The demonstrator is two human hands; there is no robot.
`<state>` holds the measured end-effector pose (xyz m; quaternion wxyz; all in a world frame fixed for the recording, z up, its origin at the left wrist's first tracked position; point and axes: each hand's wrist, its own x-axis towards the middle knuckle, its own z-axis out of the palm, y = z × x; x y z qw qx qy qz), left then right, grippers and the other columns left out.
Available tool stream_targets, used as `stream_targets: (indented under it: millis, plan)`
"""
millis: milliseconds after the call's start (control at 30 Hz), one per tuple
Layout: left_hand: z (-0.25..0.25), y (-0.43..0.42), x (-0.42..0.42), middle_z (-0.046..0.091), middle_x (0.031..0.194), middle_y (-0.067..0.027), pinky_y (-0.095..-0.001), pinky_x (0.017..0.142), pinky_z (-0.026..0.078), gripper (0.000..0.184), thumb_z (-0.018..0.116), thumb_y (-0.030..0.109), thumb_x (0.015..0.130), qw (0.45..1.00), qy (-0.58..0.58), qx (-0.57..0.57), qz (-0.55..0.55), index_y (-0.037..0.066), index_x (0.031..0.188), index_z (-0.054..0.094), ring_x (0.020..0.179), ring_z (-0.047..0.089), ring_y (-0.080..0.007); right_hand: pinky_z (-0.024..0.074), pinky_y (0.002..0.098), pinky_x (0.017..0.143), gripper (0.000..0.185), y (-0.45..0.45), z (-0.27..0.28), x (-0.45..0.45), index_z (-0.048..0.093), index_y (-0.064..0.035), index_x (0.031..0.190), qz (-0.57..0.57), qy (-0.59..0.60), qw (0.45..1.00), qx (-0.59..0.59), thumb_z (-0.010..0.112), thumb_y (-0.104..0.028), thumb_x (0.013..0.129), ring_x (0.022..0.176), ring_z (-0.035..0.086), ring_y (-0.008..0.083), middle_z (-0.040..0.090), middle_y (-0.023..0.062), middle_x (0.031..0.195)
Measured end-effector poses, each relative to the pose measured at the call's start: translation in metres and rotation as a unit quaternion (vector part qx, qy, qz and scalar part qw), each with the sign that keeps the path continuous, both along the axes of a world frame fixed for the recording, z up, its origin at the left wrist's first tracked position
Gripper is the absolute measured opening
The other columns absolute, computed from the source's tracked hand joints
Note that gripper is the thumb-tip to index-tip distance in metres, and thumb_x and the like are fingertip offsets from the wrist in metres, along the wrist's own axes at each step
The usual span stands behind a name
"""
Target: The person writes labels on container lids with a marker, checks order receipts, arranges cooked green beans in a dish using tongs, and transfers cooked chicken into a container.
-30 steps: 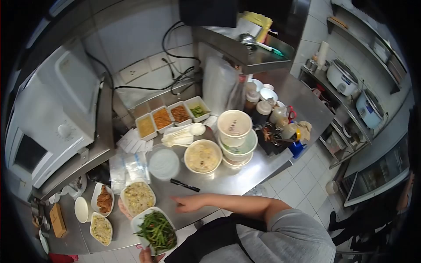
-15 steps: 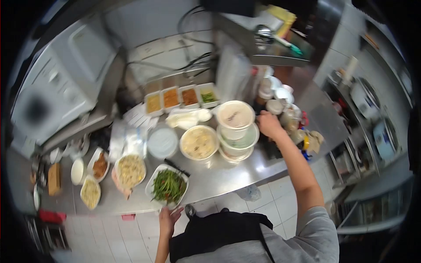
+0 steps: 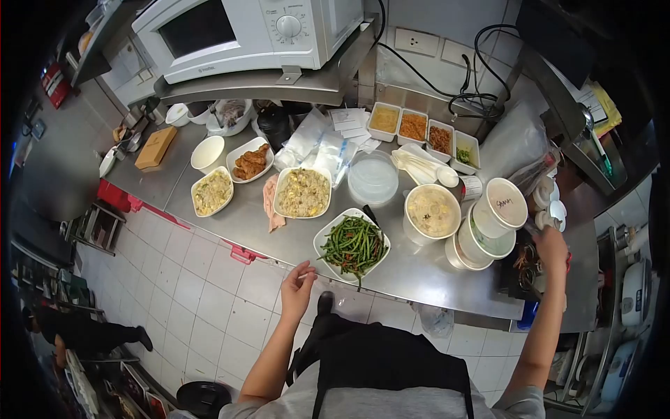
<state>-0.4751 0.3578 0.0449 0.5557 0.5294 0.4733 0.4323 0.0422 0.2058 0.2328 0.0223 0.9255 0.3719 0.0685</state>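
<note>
My left hand (image 3: 298, 290) hovers at the counter's front edge, fingers loosely apart and holding nothing. Nearest to it is a square white bowl of green beans (image 3: 352, 243), with a black-handled utensil (image 3: 371, 215) behind it. On the right, my right hand (image 3: 553, 248) reaches down among bottles and white-lidded jars (image 3: 556, 209); its fingertips are partly hidden, and I cannot see a firm hold. Beside it stand stacked lidded tubs (image 3: 504, 204), the top one marked in pen. Left of these is a round tub of pale, creamy-looking food (image 3: 431, 209).
Two bowls of fried rice (image 3: 302, 193) (image 3: 211, 193) and a dish of fried meat (image 3: 251, 162) stand to the left. Clear round lids (image 3: 373, 174), white plastic spoons (image 3: 417, 166) and topping trays (image 3: 413, 126) lie behind. A microwave (image 3: 258, 35) sits on a shelf above. Another person (image 3: 84, 332) is far left.
The view has swung left, bringing the microwave and another person into sight. My right hand remains by the jars; my left hand stays near the bean bowl, its fingers a little more curled.
</note>
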Motion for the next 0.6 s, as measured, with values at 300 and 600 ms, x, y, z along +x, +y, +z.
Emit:
stream_targets:
  millis: [300,600]
  plan:
    - [0.040,0.050,0.009,0.067,0.077,-0.0006,-0.0390,0.086,0.029,0.011,0.070,0.016,0.074,0.938,0.276,0.187,-0.091,0.011,0.084,0.069,0.075,0.059,-0.0142,0.0457,0.0338,0.066,0.034,-0.087,0.045,-0.157,0.059,0.0047,0.102,0.026,0.289,0.938,0.188,0.064,-0.020,0.080,0.074,0.060,0.0322,0.063,0.0193,0.085]
    - [0.073,0.117,0.046,0.064,0.078,0.0003,-0.0387,0.082,0.028,0.009,0.068,0.015,0.074,0.819,0.289,0.420,-0.264,0.014,0.082,0.069,0.079,0.056,-0.0182,0.0484,0.0383,0.058,0.019,0.115,-0.060,-0.278,0.060,-0.0073,0.092,0.270,0.097,0.954,0.082,0.064,-0.019,0.077,0.071,0.062,0.0280,0.060,0.0075,0.079]
